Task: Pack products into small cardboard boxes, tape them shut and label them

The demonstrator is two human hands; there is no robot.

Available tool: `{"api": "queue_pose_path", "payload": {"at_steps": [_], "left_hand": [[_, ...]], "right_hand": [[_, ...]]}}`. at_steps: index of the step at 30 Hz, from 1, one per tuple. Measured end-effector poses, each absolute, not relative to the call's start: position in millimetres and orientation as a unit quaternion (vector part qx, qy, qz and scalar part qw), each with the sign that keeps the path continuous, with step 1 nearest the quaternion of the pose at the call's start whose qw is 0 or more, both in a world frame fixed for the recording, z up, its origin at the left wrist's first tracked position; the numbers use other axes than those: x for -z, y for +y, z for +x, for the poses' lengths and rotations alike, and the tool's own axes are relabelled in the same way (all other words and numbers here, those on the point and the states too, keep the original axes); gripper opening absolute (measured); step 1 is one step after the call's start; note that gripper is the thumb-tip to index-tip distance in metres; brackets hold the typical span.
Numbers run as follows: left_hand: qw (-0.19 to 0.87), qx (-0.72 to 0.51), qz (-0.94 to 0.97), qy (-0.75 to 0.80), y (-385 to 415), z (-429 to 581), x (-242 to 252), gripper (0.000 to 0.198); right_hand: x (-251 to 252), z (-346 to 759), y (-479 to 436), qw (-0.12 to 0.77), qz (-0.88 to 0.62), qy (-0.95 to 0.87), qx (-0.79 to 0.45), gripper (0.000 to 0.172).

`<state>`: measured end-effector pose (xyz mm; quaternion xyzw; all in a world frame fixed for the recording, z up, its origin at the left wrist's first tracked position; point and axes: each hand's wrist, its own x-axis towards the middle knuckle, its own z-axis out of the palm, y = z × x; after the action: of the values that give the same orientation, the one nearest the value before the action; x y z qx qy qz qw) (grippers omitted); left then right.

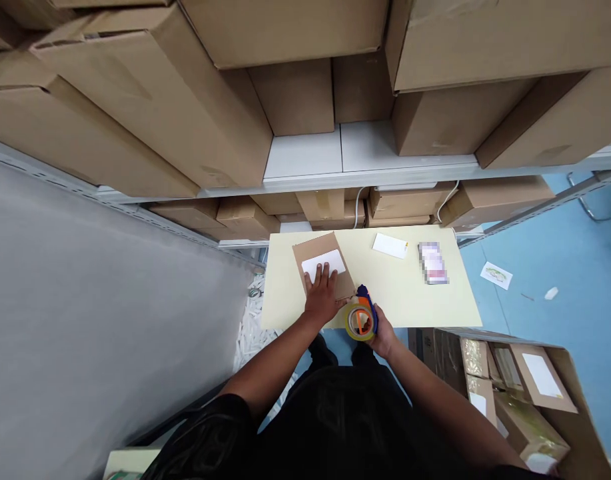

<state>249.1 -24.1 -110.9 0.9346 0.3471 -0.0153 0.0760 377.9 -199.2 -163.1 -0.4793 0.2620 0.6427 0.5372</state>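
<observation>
A small brown cardboard parcel (310, 257) with a white label (321, 263) lies on the pale yellow table (410, 293). My left hand (322, 293) lies flat on the parcel, fingers stretched over the label's near edge. My right hand (382, 333) grips a tape dispenser (362, 317) with a blue and orange frame and a roll of clear tape. The dispenser's head touches the near right corner of the parcel.
A white slip (390, 245) and a pink-white stack (433, 263) lie further right on the table. An open carton (575, 373) of wrapped parcels stands on the blue floor at right. Shelves of large cardboard boxes (150, 100) rise behind. A grey wall (85, 320) is on the left.
</observation>
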Motion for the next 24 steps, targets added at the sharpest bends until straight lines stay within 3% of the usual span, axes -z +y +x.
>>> {"api": "queue_pose_path", "payload": {"at_steps": [4,9,13,18,24], "left_hand": [[0.079,0.016,0.927,0.365,-33,251,109,0.093],[0.085,0.035,0.919,0.383,-36,257,106,0.091],[0.102,0.066,0.919,0.374,-30,258,98,0.101],[0.113,0.142,0.961,0.207,4,221,82,0.126],[0.081,0.088,0.98,0.162,29,199,91,0.117]], "right_hand": [[163,372,-203,0.567,-0.439,0.26,-0.647,0.052],[165,382,-234,0.536,-0.459,0.258,-0.66,0.05],[169,380,-239,0.526,-0.453,0.283,-0.662,0.046],[166,401,-197,0.475,-0.488,0.273,-0.679,0.044],[151,434,-123,0.459,-0.535,0.2,-0.681,0.041]]}}
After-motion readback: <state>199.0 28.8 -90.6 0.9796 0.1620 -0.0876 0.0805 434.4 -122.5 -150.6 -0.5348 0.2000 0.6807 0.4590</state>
